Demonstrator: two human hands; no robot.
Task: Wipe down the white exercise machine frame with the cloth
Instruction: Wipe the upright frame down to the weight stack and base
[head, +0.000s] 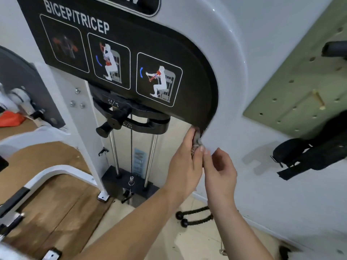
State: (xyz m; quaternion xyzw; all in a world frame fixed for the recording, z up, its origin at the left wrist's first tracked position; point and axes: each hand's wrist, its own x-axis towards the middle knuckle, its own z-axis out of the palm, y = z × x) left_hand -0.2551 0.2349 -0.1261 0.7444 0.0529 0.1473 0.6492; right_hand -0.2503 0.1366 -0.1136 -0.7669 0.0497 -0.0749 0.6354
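Observation:
The white exercise machine frame (229, 59) curves down the right side of a black BICEP/TRICEP instruction panel (120, 59). My left hand (183, 162) holds a small dark patterned cloth (196, 140) against the frame's inner edge, just below the panel's lower right corner. Most of the cloth is hidden between my hands. My right hand (220, 170) is right beside it, fingers curled, fingertips pinching the cloth's lower end.
Under the panel are the black weight selector knob (112, 121), chrome guide rods (150, 158) and the weight stack. A rope handle (195, 216) lies on the floor. A green pegboard (300, 87) and black straps (309, 154) hang on the wall at right.

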